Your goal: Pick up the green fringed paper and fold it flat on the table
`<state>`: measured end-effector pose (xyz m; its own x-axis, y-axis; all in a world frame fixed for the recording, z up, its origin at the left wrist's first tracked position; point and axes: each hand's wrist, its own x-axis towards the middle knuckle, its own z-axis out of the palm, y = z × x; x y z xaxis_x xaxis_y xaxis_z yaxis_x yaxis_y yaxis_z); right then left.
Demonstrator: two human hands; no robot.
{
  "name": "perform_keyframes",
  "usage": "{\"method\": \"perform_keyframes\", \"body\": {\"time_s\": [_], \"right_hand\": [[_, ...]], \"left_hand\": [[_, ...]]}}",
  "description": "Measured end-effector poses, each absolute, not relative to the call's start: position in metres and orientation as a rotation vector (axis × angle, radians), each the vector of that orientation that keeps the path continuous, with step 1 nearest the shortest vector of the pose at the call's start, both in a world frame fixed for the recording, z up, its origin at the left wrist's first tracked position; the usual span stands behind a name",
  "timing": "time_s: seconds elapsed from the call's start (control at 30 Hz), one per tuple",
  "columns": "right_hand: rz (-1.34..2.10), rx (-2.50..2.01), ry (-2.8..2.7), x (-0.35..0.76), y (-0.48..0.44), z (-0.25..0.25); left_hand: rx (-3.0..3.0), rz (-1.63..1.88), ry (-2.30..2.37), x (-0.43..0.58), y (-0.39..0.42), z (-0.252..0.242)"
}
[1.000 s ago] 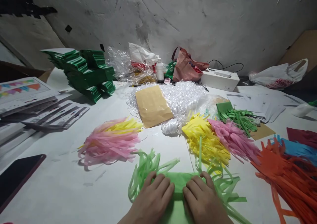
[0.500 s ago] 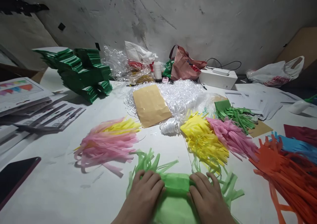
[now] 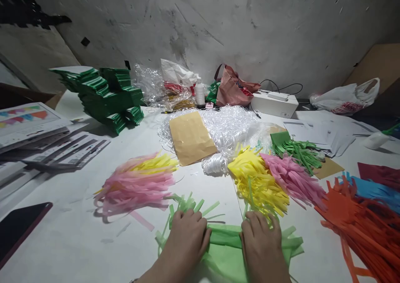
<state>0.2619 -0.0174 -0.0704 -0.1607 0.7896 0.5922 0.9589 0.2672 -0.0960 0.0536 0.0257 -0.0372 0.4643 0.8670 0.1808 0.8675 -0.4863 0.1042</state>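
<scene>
A sheet of light green tissue paper (image 3: 224,254) with fringed ends lies at the near edge of the white table. Its middle has a narrow folded or rolled band running across. My left hand (image 3: 188,238) is closed on the left end of that band, thumb toward the middle. On the right end my right hand (image 3: 261,242) is closed in the same way. Green strips fan out beyond both hands. The fingertips are curled over the paper and partly hidden. Just past my right hand lies a bundle of yellow tissue fringe (image 3: 261,183).
Pink fringe (image 3: 137,187) lies left, orange fringe (image 3: 359,220) right. Behind are a brown envelope (image 3: 192,138), a heap of white cord (image 3: 231,124) and dark green card pieces (image 3: 106,99). A dark phone (image 3: 21,231) and printed sheets (image 3: 59,149) are at left.
Both hands have shifted slightly and closed further over the green band, which looks narrower. Some green strips have moved. The whole view has tipped up a little.
</scene>
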Motion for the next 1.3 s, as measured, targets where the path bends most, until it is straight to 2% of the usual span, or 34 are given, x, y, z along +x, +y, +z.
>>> {"method": "perform_keyframes", "body": {"time_s": [0.2, 0.3, 0.4, 0.47, 0.63, 0.93, 1.17, 1.3], "right_hand": [[-0.487, -1.106, -2.130, 0.254, -0.013, -0.064], [-0.489, -1.065, -2.146, 0.248, -0.007, -0.067], [-0.464, -1.029, -2.145, 0.250, -0.005, -0.065], [-0.415, -1.015, -2.144, 0.252, -0.005, -0.063], [-0.429, -1.071, -2.169, 0.250, -0.008, -0.066], [-0.615, -1.040, -2.140, 0.275, -0.023, -0.080], [-0.473, -1.194, -2.018, 0.281, -0.032, -0.089], [-0.462, -1.329, -1.953, 0.279, -0.028, -0.091]], "left_hand": [[-2.704, -0.329, -1.609, 0.051, 0.027, -0.038], [-2.650, -0.608, -1.489, 0.050, 0.027, -0.041], [-2.667, -0.838, -1.091, 0.051, 0.025, -0.045], [-2.708, -0.815, -0.891, 0.053, 0.022, -0.049], [-2.688, -0.787, -0.795, 0.056, 0.019, -0.055], [-2.740, -0.816, -0.944, 0.040, 0.018, -0.058], [-2.773, -0.890, -1.195, 0.040, 0.021, -0.060], [-2.837, -0.744, -1.368, 0.047, 0.024, -0.053]]}}
